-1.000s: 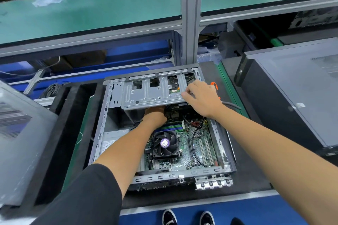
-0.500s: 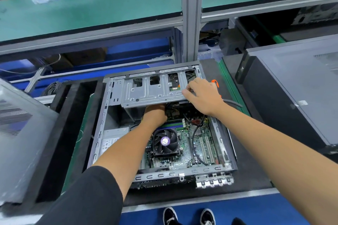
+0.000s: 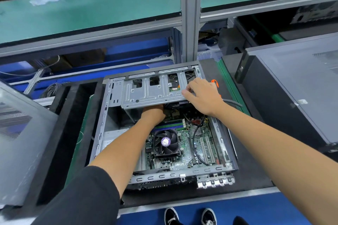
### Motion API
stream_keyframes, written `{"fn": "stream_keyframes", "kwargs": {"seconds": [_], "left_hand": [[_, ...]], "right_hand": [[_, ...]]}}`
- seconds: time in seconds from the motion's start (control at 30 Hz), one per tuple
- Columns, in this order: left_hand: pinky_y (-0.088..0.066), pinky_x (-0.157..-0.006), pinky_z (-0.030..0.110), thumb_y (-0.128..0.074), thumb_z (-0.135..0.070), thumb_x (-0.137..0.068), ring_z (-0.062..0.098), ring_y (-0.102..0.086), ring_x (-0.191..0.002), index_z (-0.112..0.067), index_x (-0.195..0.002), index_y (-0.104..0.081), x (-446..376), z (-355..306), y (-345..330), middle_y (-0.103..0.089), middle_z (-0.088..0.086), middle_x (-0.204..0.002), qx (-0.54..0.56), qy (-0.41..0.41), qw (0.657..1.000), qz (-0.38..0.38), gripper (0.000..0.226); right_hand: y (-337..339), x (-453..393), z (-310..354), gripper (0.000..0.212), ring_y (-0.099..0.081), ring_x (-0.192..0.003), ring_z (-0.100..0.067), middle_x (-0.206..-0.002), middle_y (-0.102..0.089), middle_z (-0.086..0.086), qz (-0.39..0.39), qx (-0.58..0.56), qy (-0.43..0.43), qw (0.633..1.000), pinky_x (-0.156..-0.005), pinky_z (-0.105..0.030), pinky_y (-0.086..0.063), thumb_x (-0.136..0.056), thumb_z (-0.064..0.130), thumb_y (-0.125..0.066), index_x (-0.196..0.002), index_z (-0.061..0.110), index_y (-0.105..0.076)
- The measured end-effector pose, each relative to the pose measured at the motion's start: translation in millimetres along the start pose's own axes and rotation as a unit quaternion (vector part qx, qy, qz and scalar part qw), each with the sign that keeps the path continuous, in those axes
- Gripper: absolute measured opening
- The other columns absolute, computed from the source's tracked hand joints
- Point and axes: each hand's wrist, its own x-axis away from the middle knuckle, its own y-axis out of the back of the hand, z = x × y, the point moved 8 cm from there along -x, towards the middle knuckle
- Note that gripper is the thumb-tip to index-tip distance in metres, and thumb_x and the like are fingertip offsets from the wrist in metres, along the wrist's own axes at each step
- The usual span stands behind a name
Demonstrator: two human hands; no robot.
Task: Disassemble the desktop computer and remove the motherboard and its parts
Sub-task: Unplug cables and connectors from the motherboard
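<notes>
Drive cage (image 3: 151, 95): right hand (image 3: 203, 95) grips its near edge, steadying it; left hand (image 3: 153, 113) reaches beneath, grip hidden.

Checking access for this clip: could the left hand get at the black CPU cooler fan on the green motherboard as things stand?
Probably yes. The black CPU cooler fan lies uncovered, with only the left forearm beside it. The left hand is reaching under the grey metal drive cage, so it would have to draw back first.
</notes>
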Motion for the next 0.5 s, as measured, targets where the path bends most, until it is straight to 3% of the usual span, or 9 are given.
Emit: {"fn": "stream_keyframes", "kwargs": {"seconds": [0.2, 0.3, 0.4, 0.5], "left_hand": [[-0.042, -0.070, 0.032, -0.047, -0.020, -0.091, 0.026, -0.051, -0.084, -0.013, -0.108, -0.053, 2.7, 1.0, -5.2, -0.056, 0.007, -0.096, 0.007, 0.012, 0.999, 0.034, 0.019], [-0.041, -0.062, 0.030, -0.047, -0.023, -0.091, 0.018, -0.049, -0.069, -0.013, -0.091, -0.049, 6.5, 3.8, -2.1, -0.051, 0.000, -0.079, 0.008, 0.006, 0.999, 0.044, 0.009], [-0.034, -0.049, 0.026, -0.049, -0.023, -0.085, 0.015, -0.045, -0.058, -0.015, -0.068, -0.047, 15.8, 3.6, 2.0, -0.048, 0.000, -0.066, -0.021, -0.013, 0.999, 0.035, 0.019], [-0.030, -0.047, 0.025, -0.051, -0.023, -0.082, 0.014, -0.043, -0.056, -0.017, -0.063, -0.044, 21.6, 1.8, 6.9, -0.047, -0.001, -0.063, -0.027, -0.027, 0.999, 0.025, 0.021]], "right_hand": [[0.1, 0.4, 1.9, 0.027, -0.042, -0.089, -0.014, -0.095, -0.052, 0.005, 0.004, 0.000, 0.000, 1.000, -0.082, -0.032, -0.020, -0.097, 0.045, -0.043, -0.084, 0.025, -0.055], [0.1, 1.0, 2.8, 0.027, -0.042, -0.089, -0.014, -0.095, -0.052, 0.005, 0.005, -0.004, 0.002, 1.000, -0.082, -0.032, -0.020, -0.097, 0.045, -0.043, -0.084, 0.025, -0.055], [0.8, 1.0, 3.8, 0.027, -0.043, -0.090, -0.014, -0.095, -0.053, 0.005, 0.006, -0.001, 0.002, 1.000, -0.082, -0.032, -0.021, -0.097, 0.045, -0.043, -0.085, 0.025, -0.056], [1.5, 1.8, 4.2, 0.029, -0.043, -0.090, -0.014, -0.096, -0.053, 0.004, 0.005, 0.004, 0.002, 1.000, -0.082, -0.032, -0.021, -0.098, 0.045, -0.043, -0.086, 0.023, -0.058]]}}
